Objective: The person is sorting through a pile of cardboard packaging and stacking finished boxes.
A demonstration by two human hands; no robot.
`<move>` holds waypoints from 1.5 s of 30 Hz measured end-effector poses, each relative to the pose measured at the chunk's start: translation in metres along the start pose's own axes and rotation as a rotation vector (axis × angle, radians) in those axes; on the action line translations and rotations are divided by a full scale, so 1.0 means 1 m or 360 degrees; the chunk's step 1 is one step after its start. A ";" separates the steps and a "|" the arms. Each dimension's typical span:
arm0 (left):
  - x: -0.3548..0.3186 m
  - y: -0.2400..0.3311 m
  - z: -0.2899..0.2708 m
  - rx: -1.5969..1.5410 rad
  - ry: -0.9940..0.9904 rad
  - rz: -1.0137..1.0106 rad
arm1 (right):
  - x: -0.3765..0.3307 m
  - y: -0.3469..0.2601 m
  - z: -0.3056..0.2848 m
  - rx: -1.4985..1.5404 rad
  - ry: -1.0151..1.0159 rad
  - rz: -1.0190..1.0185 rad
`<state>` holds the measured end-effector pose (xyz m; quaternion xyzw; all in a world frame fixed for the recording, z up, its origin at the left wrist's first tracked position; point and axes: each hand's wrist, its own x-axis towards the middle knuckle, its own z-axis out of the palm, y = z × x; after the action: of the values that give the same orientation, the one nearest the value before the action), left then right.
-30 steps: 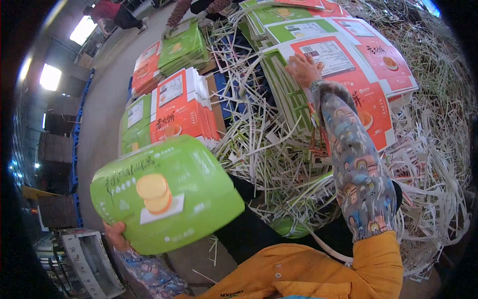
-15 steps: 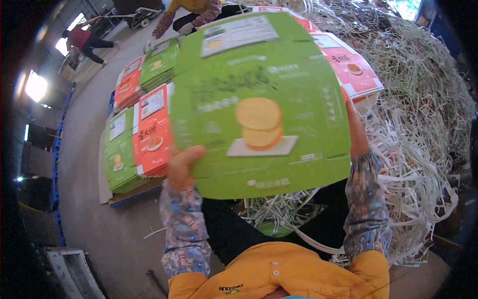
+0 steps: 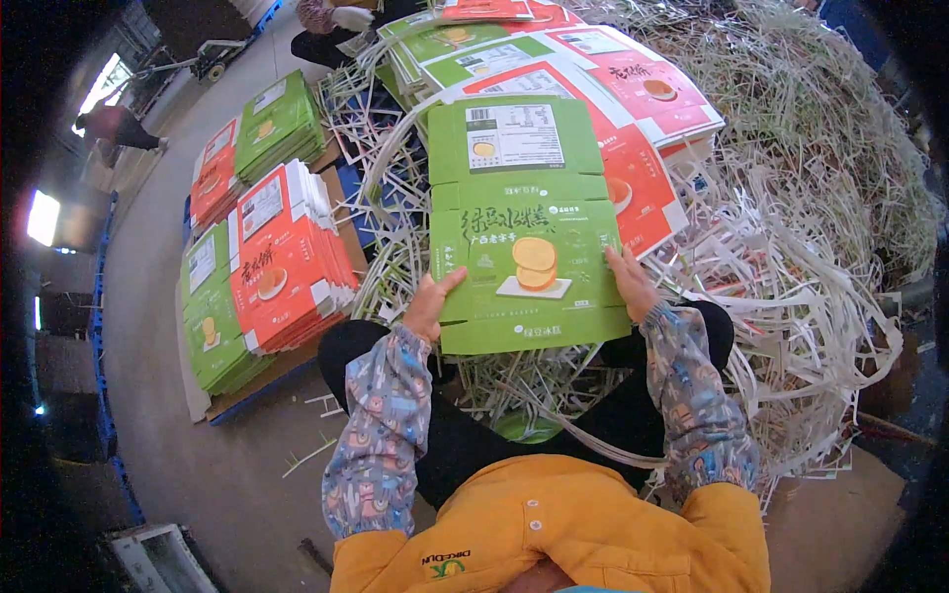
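A flat, unfolded green carton (image 3: 474, 296) with a picture of round yellow cakes spans the space between my hands, above my lap. My left hand (image 3: 432, 302) grips its left edge, thumb on the printed face. On the opposite edge my right hand (image 3: 630, 284) holds it the same way; the fingers beneath are hidden on both sides. Just past it lie red flat cartons (image 3: 645, 188) and another green carton (image 3: 494, 61) on a heap. Paper trimmings (image 3: 534, 387) fill the gap between my knees.
Stacks of red cartons (image 3: 282, 259) and green cartons (image 3: 213, 326) stand on a pallet to the left. A great pile of shredded paper strips (image 3: 820, 168) rises at right. Another person's gloved hand (image 3: 353, 18) shows at the top; a second person (image 3: 117, 127) bends far left.
The green carton has come down from close before me to lap height, looking smaller and flatter. Both hands still hold its edges. The co-worker at the top has shifted mostly out of view.
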<state>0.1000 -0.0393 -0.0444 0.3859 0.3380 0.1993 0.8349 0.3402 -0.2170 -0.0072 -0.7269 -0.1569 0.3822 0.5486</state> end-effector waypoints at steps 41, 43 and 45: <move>-0.136 0.074 0.041 -0.0481 0.0473 0.1104 | -0.109 -0.056 0.166 0.1163 -0.0773 -0.0353; -0.168 0.106 0.040 -0.0430 0.0544 0.1250 | -0.117 -0.066 0.163 0.1006 -0.1262 -0.0408; -0.198 0.129 0.030 -0.0351 0.0682 0.1354 | -0.120 -0.066 0.161 0.0782 -0.1309 -0.0363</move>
<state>-0.0252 -0.0923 0.1514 0.3494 0.2915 0.6323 0.6270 0.1561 -0.1626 0.0825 -0.3430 -0.3442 0.6006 0.6349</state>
